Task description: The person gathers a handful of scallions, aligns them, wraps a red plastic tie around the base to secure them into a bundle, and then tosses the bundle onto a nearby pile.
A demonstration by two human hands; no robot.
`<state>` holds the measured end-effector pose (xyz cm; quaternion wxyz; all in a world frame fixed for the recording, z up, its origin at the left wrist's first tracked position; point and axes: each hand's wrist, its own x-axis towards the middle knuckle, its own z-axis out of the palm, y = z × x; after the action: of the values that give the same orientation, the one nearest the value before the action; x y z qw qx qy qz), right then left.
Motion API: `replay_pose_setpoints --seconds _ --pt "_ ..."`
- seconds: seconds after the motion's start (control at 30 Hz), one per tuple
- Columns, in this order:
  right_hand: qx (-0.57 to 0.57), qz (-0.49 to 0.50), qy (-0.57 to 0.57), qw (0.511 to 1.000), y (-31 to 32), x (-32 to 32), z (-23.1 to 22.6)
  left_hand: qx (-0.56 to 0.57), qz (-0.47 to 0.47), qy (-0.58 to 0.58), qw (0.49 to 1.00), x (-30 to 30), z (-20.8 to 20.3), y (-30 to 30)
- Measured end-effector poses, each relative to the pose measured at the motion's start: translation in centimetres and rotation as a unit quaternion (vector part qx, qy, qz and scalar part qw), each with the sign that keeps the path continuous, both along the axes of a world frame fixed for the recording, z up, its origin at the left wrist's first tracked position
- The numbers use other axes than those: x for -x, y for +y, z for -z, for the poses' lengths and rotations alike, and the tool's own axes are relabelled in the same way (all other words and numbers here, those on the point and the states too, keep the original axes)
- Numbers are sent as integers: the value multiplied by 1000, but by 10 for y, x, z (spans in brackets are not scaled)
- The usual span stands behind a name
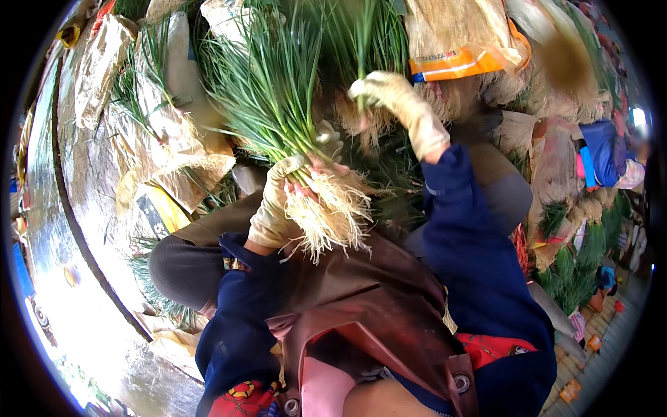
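Left hand (279,198) is gripping the green onion bunch (299,135), roots hanging over the apron (375,306), right hand (384,94) is pinching blurred stalks (360,103), and any slackening left grip would be risking onions slipping loose!

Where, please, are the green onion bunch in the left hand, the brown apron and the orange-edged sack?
Green onion bunch (286,119): head view, on its green leaves.
Brown apron (382,306): head view, on its front.
Orange-edged sack (458,31): head view, on its pale face.

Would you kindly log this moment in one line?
gloved left hand: holding green onion bunch | right hand: at farther onions, hold unclear | roots: toward apron
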<state>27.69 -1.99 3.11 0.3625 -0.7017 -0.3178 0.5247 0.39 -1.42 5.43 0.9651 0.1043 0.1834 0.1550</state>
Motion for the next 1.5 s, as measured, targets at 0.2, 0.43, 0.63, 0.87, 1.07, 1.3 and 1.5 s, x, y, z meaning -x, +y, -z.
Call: replay_pose_setpoints --seconds 0.2,0.43,0.63,0.87,1.07,1.3,1.5 --pt "31 109 233 966 -16 96 3 19 -58 49 997 -1 13 -9" --pt "-16 247 331 911 -22 109 30 42 -68 68 995 -10 4 -13" --pt "68 230 325 915 -17 110 -15 118 -54 -8 992 7 34 -7" --pt "21 279 469 838 -29 119 -6 53 -109 39 992 0 26 -12" --pt "-54 307 345 886 -24 118 50 68 -60 -53 994 6 29 -13" --pt "157 -509 -276 800 -55 75 30 396 -43 -236 886 36 11 -2" --pt "144 -3 -276 950 7 -10 18 147 -67 -42 986 4 -5 -7"
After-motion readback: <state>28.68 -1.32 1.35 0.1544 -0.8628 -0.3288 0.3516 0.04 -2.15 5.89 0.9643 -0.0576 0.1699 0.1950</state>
